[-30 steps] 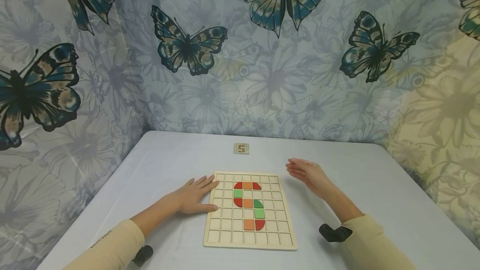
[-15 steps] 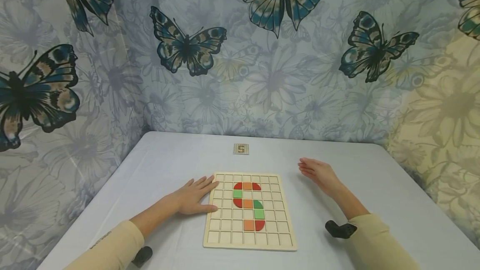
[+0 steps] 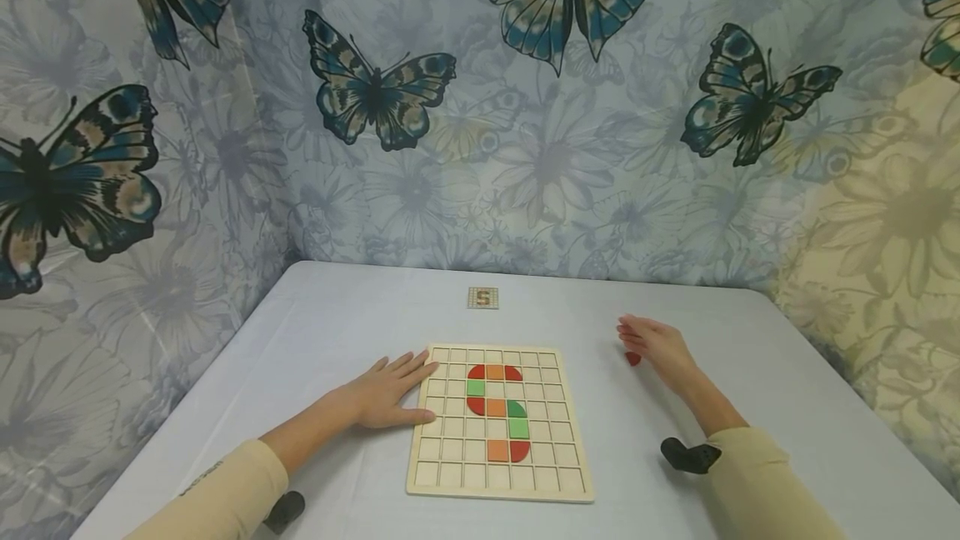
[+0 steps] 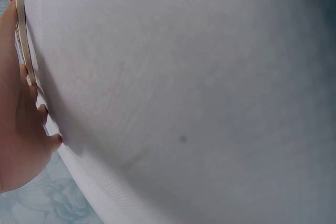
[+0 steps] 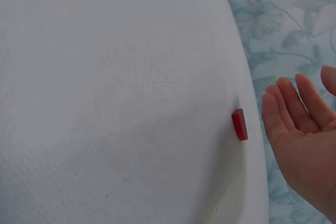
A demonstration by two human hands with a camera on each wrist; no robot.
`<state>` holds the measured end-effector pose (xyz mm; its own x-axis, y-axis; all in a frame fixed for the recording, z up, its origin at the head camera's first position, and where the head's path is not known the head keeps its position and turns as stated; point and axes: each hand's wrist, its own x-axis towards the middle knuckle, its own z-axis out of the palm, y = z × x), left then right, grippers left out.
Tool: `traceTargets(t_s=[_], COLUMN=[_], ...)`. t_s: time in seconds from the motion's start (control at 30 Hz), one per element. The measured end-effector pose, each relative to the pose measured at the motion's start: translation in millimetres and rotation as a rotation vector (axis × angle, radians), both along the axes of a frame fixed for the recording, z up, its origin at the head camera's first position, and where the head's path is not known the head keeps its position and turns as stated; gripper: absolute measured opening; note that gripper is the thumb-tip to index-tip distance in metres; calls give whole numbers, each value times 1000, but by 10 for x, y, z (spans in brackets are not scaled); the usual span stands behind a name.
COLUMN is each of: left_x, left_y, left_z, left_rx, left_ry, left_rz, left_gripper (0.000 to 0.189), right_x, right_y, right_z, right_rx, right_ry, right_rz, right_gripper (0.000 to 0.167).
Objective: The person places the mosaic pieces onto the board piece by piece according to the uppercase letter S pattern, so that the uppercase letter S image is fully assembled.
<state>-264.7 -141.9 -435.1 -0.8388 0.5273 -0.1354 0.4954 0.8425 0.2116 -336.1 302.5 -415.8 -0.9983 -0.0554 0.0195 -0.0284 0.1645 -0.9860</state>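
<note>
My left hand lies with fingers spread, its fingertips on the left edge of a pale wooden grid board. Red, orange and green pieces in the board's cells form an S-like curve, among them an orange square and a green quarter-round. To the right of the board, my right hand hovers over the table with relaxed fingers and grips nothing. A small red piece is close below that hand; the right wrist view shows this red piece apart from the fingers.
A small card with a brown S-like figure on a grid lies beyond the board. White cloth covers the table, and a butterfly-printed curtain hangs behind it. Dark devices sit at both wrists.
My right hand has moved to the right, away from the board. A red piece now shows below it, unseen in the earlier frames. The left hand and the board stay put.
</note>
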Motion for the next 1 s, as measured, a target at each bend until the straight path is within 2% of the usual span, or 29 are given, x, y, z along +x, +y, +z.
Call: traceTargets(t_s=[0.27,0.37,0.67,1.0], left_x=[-2,-6,-16,-18], left_y=[5,3,-10,-11], left_z=[-1,-9,-37,-37], left_rx=[-3,-5,5,1], left_ry=[3,4,6,8], left_rz=[-4,-2,-6,-1], left_gripper=[85,86,86,87], right_x=[5,6,15,35], right_y=[62,78,139,179], right_z=[-66,-99,-127,-128], right_rx=[238,295,359,386], right_ry=[8,19,105,95], right_rz=[-9,-15,-46,-48], right_gripper=[60,60,56,55])
